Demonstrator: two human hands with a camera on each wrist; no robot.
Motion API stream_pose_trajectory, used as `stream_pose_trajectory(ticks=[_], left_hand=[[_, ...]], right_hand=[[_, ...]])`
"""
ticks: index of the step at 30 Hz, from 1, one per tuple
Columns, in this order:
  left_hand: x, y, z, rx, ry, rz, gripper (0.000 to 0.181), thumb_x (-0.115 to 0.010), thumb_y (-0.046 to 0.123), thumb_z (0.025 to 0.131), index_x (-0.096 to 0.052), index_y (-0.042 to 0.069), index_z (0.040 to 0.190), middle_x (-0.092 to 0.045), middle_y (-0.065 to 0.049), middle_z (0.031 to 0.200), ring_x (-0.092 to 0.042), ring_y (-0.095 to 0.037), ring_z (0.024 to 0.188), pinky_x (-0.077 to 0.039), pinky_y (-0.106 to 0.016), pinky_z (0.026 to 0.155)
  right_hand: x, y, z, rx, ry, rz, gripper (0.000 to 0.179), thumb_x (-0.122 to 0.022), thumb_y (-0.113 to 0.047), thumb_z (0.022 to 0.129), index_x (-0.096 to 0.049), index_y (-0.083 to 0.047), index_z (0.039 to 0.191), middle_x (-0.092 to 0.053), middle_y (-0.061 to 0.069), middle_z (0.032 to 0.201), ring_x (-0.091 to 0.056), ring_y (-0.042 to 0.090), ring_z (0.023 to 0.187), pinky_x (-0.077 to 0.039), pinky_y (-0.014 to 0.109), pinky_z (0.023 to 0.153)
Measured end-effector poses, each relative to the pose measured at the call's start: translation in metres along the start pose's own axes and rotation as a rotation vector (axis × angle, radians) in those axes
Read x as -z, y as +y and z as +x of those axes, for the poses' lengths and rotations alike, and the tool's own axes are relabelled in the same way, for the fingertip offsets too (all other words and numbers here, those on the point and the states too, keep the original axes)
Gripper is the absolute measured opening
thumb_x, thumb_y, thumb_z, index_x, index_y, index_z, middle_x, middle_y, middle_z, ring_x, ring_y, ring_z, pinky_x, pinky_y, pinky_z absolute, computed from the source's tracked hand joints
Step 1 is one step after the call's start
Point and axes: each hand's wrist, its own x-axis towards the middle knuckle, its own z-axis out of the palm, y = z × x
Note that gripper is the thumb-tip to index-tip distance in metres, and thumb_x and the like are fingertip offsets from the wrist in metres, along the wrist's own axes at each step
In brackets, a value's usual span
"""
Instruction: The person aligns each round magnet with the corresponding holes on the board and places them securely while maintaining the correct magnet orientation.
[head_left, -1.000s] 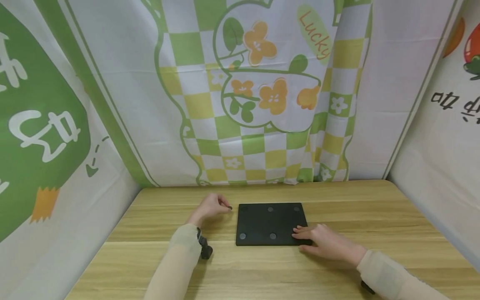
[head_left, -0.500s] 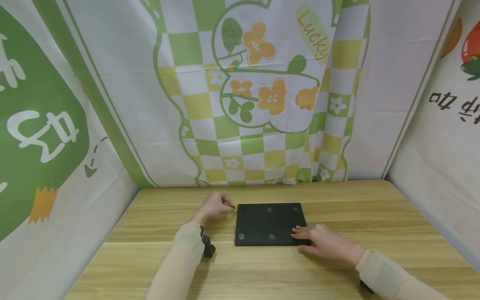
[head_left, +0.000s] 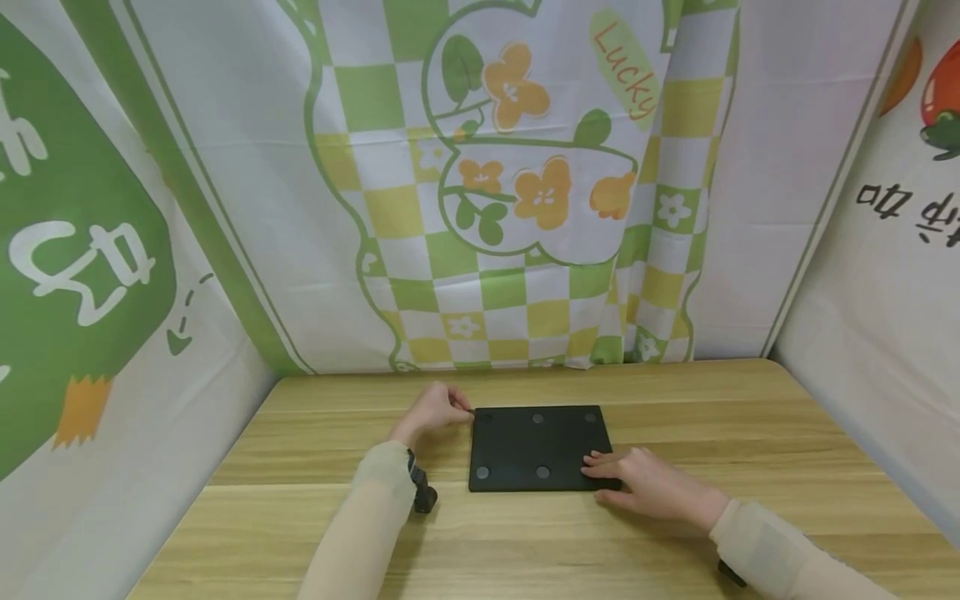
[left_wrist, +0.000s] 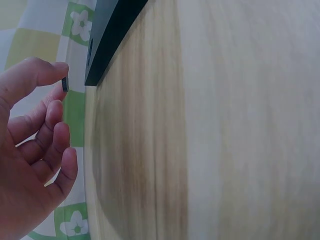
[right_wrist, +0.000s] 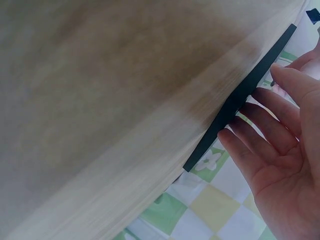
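Observation:
A flat black rectangular board (head_left: 513,446) lies on the wooden table, with several round grey discs (head_left: 542,472) set on its upper face. Its far left corner shows a darker round spot (head_left: 485,417). My left hand (head_left: 437,407) is right at that corner, pinching a small dark disc-like piece (left_wrist: 65,84) between thumb and index finger; the other fingers curl loosely. On the board's near right corner rests my right hand (head_left: 651,482), fingers extended over the top and thumb along the front edge. That hand hides the corner beneath it.
The wooden table (head_left: 480,550) reaches back to a green-and-yellow checkered curtain (head_left: 506,292). Printed cloth walls (head_left: 217,333) stand on both sides. A small black camera (head_left: 425,498) is strapped to the left wrist.
My left hand has moved right with the small dark piece, from beside the board to its far left corner. My right hand stays on the near right corner.

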Motion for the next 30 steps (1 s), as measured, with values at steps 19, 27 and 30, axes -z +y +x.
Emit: stream_pose_trajectory(ticks=[19, 27, 30], left_hand=[[-0.011, 0.005, 0.006, -0.011, -0.029, -0.003, 0.010, -0.078, 0.010, 0.075, -0.069, 0.006, 0.079, -0.064, -0.002, 0.074, -0.053, -0.012, 0.065, -0.044, -0.023, 0.058], [-0.016, 0.007, 0.009, -0.013, -0.041, 0.012, 0.010, -0.078, 0.010, 0.076, -0.069, 0.008, 0.079, -0.062, -0.001, 0.071, -0.053, -0.012, 0.064, -0.044, -0.022, 0.058], [-0.017, 0.007, 0.010, -0.017, -0.043, -0.004, 0.010, -0.078, 0.009, 0.075, -0.069, 0.006, 0.079, -0.061, -0.001, 0.070, -0.052, -0.012, 0.063, -0.043, -0.022, 0.057]], right_hand=[[-0.001, 0.001, -0.001, -0.008, -0.004, 0.004, 0.037, -0.065, -0.026, 0.089, -0.066, -0.004, 0.120, -0.063, 0.014, 0.124, -0.061, 0.026, 0.114, -0.055, 0.042, 0.087], [-0.001, 0.001, -0.001, -0.016, -0.014, 0.003, 0.037, -0.065, -0.026, 0.090, -0.065, -0.005, 0.120, -0.063, 0.013, 0.124, -0.061, 0.025, 0.115, -0.054, 0.042, 0.088], [-0.001, 0.001, -0.001, -0.021, -0.019, 0.005, 0.037, -0.065, -0.026, 0.090, -0.065, -0.005, 0.120, -0.063, 0.013, 0.124, -0.060, 0.025, 0.115, -0.054, 0.042, 0.088]])
